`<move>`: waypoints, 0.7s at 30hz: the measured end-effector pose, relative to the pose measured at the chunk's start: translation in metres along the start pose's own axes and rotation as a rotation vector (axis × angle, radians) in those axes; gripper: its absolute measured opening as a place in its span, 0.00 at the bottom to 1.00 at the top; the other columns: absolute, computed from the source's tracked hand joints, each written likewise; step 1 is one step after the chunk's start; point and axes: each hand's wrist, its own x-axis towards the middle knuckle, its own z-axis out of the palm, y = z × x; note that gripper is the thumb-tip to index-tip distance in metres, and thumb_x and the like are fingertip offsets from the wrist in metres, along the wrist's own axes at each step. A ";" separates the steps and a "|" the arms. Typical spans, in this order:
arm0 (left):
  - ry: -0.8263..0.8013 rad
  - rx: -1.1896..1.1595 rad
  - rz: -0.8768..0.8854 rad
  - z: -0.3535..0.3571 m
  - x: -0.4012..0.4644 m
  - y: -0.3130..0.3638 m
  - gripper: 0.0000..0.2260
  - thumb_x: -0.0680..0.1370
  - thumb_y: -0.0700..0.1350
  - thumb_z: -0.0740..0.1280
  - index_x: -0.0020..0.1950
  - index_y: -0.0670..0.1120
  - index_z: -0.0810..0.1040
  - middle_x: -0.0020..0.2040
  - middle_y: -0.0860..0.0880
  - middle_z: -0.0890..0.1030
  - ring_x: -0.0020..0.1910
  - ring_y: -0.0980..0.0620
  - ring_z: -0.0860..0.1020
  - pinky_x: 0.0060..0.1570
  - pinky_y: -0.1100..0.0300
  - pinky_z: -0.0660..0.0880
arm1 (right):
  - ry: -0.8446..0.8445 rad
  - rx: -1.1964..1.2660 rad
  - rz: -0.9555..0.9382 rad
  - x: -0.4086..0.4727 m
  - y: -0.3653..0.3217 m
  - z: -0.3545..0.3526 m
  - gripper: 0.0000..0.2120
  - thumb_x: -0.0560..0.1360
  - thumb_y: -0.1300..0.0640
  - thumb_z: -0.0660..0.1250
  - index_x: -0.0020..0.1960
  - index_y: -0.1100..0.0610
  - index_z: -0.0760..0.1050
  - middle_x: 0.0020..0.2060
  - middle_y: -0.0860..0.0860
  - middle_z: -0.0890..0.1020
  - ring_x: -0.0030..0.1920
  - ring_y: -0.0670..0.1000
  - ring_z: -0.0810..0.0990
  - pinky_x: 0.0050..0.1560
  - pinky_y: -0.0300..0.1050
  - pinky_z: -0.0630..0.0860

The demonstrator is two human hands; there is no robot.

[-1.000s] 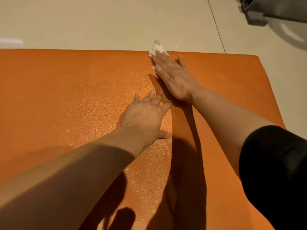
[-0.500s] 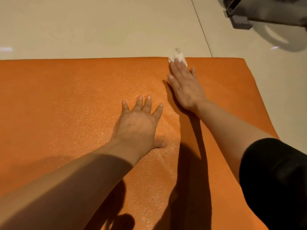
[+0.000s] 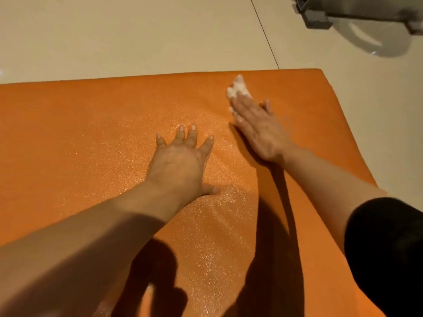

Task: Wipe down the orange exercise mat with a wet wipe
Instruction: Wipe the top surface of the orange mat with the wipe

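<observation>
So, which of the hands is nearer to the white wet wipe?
Right. The right hand presses the wet wipe flat under its fingertips near the mat's far edge. The left hand rests flat on the mat, nearer the person, apart from it.

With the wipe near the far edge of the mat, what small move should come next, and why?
Probably draw the right hand back toward the body, pressing the wipe flat on the mat: it lies near the far edge, and the left hand braces the mat.

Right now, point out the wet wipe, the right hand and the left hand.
wet wipe [image 3: 238, 88], head view, white wad past the fingertips.
right hand [image 3: 258, 131], head view, back of hand.
left hand [image 3: 177, 161], head view, back of hand.
</observation>
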 end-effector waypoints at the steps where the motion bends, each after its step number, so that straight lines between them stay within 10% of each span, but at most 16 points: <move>1: 0.003 0.001 0.000 0.000 0.000 0.000 0.50 0.68 0.75 0.59 0.78 0.55 0.37 0.78 0.43 0.39 0.78 0.42 0.44 0.73 0.37 0.52 | 0.024 -0.005 0.093 -0.002 0.017 -0.003 0.27 0.82 0.42 0.41 0.79 0.49 0.47 0.79 0.49 0.49 0.78 0.45 0.45 0.74 0.49 0.34; 5: 0.012 0.005 -0.005 0.002 0.001 0.002 0.50 0.67 0.75 0.60 0.78 0.54 0.38 0.79 0.43 0.40 0.78 0.42 0.45 0.73 0.37 0.51 | 0.050 -0.016 0.342 0.000 0.021 -0.005 0.27 0.84 0.45 0.41 0.80 0.56 0.47 0.79 0.54 0.48 0.78 0.51 0.44 0.74 0.51 0.35; 11: 0.017 0.015 -0.005 0.001 0.002 0.003 0.49 0.68 0.74 0.60 0.79 0.54 0.40 0.79 0.43 0.41 0.78 0.42 0.45 0.73 0.37 0.53 | -0.002 -0.002 -0.013 -0.038 -0.030 0.015 0.31 0.80 0.41 0.37 0.80 0.53 0.45 0.79 0.49 0.46 0.78 0.46 0.42 0.76 0.47 0.35; 16: 0.025 0.000 -0.015 0.002 0.000 0.005 0.49 0.69 0.73 0.61 0.79 0.54 0.40 0.79 0.43 0.41 0.78 0.41 0.45 0.72 0.36 0.52 | 0.061 -0.045 0.526 -0.058 0.035 0.000 0.28 0.84 0.45 0.41 0.80 0.55 0.44 0.79 0.52 0.46 0.78 0.49 0.43 0.76 0.53 0.35; 21: 0.006 -0.045 -0.071 0.000 -0.002 0.015 0.46 0.72 0.67 0.64 0.79 0.52 0.41 0.79 0.42 0.41 0.78 0.40 0.43 0.74 0.39 0.49 | -0.015 -0.024 0.063 -0.064 -0.048 0.015 0.34 0.78 0.41 0.34 0.80 0.55 0.47 0.79 0.51 0.48 0.78 0.49 0.45 0.75 0.49 0.34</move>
